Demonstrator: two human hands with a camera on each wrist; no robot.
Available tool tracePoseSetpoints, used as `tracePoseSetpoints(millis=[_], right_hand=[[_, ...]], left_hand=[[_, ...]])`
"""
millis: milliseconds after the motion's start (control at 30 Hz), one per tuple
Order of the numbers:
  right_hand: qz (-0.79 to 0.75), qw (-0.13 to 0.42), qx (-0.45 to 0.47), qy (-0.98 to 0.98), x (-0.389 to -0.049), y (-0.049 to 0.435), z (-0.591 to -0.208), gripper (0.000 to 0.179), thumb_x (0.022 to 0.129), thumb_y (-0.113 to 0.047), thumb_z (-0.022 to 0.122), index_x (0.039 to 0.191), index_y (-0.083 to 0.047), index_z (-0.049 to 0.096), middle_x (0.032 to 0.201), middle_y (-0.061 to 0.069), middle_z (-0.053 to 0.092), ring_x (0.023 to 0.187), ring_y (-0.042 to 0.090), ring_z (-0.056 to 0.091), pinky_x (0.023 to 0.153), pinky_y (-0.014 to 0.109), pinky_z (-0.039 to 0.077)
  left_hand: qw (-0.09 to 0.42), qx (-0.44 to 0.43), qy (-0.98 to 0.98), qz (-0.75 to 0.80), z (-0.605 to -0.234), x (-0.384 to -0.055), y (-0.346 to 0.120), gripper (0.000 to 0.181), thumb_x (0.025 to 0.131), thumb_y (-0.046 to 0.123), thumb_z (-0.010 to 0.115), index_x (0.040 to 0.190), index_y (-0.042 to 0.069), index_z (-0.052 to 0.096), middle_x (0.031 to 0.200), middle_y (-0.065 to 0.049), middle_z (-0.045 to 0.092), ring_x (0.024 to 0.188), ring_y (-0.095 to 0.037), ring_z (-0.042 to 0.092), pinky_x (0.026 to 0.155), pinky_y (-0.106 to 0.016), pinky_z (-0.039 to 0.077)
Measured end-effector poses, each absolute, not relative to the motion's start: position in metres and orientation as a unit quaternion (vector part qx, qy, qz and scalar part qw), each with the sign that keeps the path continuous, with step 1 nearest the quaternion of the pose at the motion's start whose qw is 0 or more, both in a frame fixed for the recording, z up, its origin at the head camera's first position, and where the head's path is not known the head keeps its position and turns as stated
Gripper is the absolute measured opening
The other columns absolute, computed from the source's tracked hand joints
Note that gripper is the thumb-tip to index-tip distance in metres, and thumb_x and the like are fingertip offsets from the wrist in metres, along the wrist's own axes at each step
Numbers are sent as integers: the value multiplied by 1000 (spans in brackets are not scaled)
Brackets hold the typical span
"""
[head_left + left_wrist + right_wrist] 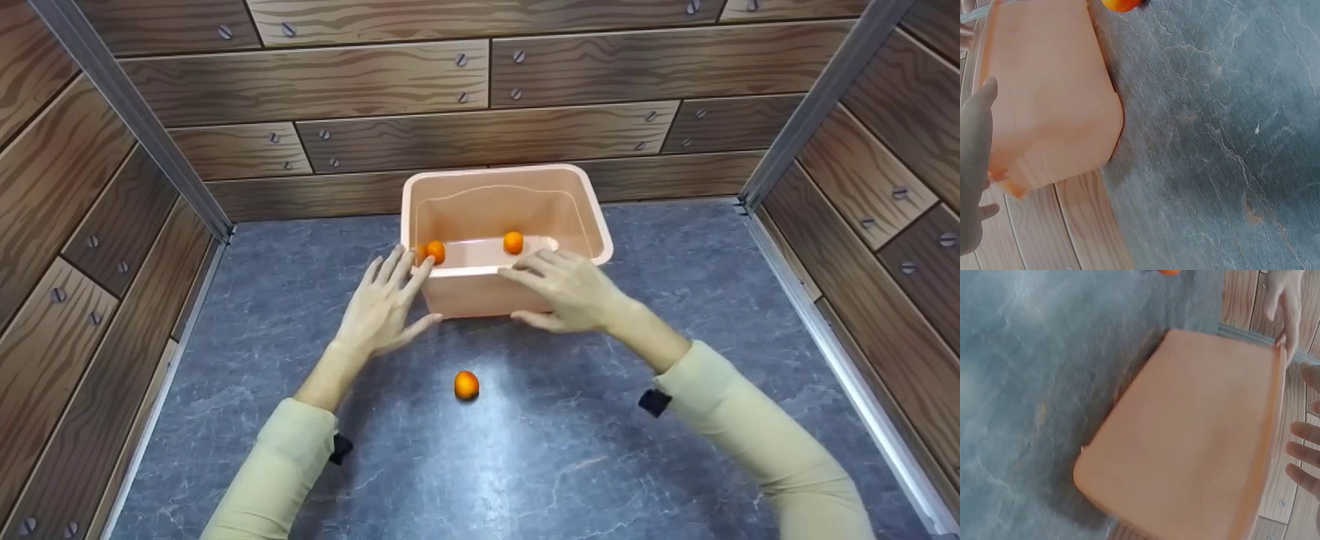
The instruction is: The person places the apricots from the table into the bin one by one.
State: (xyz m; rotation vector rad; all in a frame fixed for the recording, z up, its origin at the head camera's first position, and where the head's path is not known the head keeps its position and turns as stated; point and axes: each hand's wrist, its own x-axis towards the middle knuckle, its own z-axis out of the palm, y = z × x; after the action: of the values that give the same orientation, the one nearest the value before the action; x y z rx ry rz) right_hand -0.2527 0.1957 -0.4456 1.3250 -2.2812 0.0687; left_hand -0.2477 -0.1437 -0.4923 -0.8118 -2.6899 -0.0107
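Observation:
A peach plastic bin (472, 296) stands on the dark marbled surface, its open top facing up. My left hand (379, 307) is at the bin's front left corner, fingers extended at the rim and thumb spread away. Over the right part of the front rim is my right hand (570, 292), palm down, with fingers reaching to the rim and thumb apart. In the right wrist view its fingers (1304, 455) show separated beside the rim. Inside the bin lie small orange fruits, one (513, 241) near the middle and another (435, 252) at the left. Neither hand holds a fruit.
One more orange fruit (466, 385) lies on the marbled surface (540, 465) in front of the bin, between the forearms. Wood-patterned walls (390, 79) stand behind and at both sides, with metal rails (847, 375) along the edges.

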Motion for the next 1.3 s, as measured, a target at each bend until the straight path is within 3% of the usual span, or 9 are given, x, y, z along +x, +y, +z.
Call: tracePoseSetpoints(millis=[433,733,1300], right_hand=[[33,241,509,-826,-238,177,-485,64,92,-56,72,141,-16,66,118,6,74,102,25,70,85,39,60],[43,212,502,-837,-228,169,-516,69,87,-58,78,143,-19,65,121,3,73,102,24,69,84,38,60],[-7,132,506,-852,-218,146,-559,74,93,-68,63,151,-21,56,133,3,69,113,23,68,92,38,60]], left_hand=[[170,-286,-943,-16,-493,-248,-144,88,97,67,59,165,16,36,165,-17,46,156,-40,40,125,-61,37],[171,-287,-943,-9,-493,-248,-144,88,97,67,58,165,17,34,165,-17,46,156,-39,39,124,-61,38],[171,-285,-943,-1,-493,-247,-144,88,99,69,54,166,17,32,165,-17,46,157,-39,39,124,-60,38]])
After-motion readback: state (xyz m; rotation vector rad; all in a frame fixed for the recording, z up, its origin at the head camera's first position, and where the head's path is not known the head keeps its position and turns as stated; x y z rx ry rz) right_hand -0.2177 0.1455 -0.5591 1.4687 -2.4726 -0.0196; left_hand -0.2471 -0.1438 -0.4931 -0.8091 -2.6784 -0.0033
